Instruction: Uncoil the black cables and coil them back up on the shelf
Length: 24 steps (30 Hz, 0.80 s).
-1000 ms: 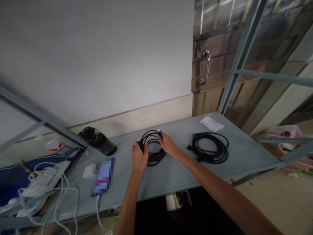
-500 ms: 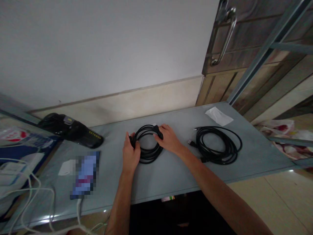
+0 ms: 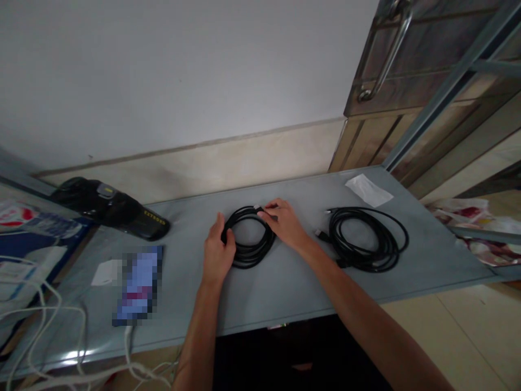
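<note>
A coiled black cable (image 3: 254, 255) lies on the grey shelf between my two hands. My left hand (image 3: 220, 250) is closed round the left side of the coil, thumb on the inner side and fingers outside. At the top right of the coil, my right hand (image 3: 283, 220) pinches the cable's plug end, whose silvery connector (image 3: 258, 208) points left. A second coiled black cable (image 3: 368, 244) rests to the right, apart from both hands, with its plugs (image 3: 321, 234) on its left side.
A black handheld device with yellow lettering (image 3: 118, 209) lies at the back left. Before it are a blurred phone-like object (image 3: 138, 285) and a white card (image 3: 106, 272). White cables (image 3: 83, 326) hang over the front left. A white paper packet (image 3: 368, 190) lies back right.
My right hand has shifted from gripping the right side of the coil to pinching its plug end. My left hand stays on the coil's left side. The view has shifted slightly.
</note>
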Tool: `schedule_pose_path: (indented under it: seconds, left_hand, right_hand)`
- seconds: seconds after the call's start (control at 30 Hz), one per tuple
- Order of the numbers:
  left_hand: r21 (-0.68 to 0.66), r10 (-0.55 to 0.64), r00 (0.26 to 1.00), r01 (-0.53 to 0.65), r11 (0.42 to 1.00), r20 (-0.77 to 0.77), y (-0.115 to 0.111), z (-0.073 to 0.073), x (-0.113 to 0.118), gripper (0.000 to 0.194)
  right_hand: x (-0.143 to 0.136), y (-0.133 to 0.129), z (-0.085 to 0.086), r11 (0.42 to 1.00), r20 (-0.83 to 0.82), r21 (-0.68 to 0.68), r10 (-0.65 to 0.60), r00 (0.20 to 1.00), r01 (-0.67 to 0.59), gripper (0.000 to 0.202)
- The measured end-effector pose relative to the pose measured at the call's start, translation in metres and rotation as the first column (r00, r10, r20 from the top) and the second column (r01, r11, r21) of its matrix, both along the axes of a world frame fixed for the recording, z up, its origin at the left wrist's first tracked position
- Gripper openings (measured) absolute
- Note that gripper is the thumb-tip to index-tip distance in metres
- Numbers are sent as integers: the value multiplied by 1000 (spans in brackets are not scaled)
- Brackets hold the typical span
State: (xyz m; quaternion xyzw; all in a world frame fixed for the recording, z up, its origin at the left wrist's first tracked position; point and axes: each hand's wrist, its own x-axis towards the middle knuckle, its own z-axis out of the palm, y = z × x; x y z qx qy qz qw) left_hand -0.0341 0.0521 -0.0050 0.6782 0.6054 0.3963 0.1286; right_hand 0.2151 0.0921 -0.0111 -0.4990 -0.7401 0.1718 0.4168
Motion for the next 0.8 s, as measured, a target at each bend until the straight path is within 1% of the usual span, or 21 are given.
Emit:
schedule_pose_path:
  seconds: [0.1, 0.23, 0.4, 0.53, 0.63, 0.73, 0.8]
  left_hand:
    - [24, -15, 1000, 15, 1000, 13, 1, 0, 1, 59]
    - [78, -55, 998, 57, 995, -15, 3, 3, 2, 56]
    - [117, -71, 997, 69, 991, 12, 4, 4, 2, 46]
    - [129, -70, 997, 64, 989, 35, 5, 1, 0, 38]
    - [136, -62, 997, 54, 989, 55, 6, -1, -1, 34]
    - [142, -57, 996, 47, 989, 64, 6, -1, -1, 32]
    - [148, -54, 996, 43, 988, 68, 7, -1, -2, 31]
  right_hand:
    - [1, 0, 2, 1000, -36, 2, -16, 999, 16, 24]
    - [0, -1, 3, 999, -70, 15, -39, 997, 40, 18]
    - [1, -3, 2, 998, -75, 42, -51, 996, 54, 20]
    - [4, -5, 0, 996, -60, 59, -62, 996, 65, 25]
    - [5, -6, 0, 995, -41, 74, -61, 997, 64, 23]
    - [4, -10, 7, 994, -11, 95, -54, 998, 55, 18]
    - [5, -23, 17, 993, 21, 115, -35, 999, 33, 11]
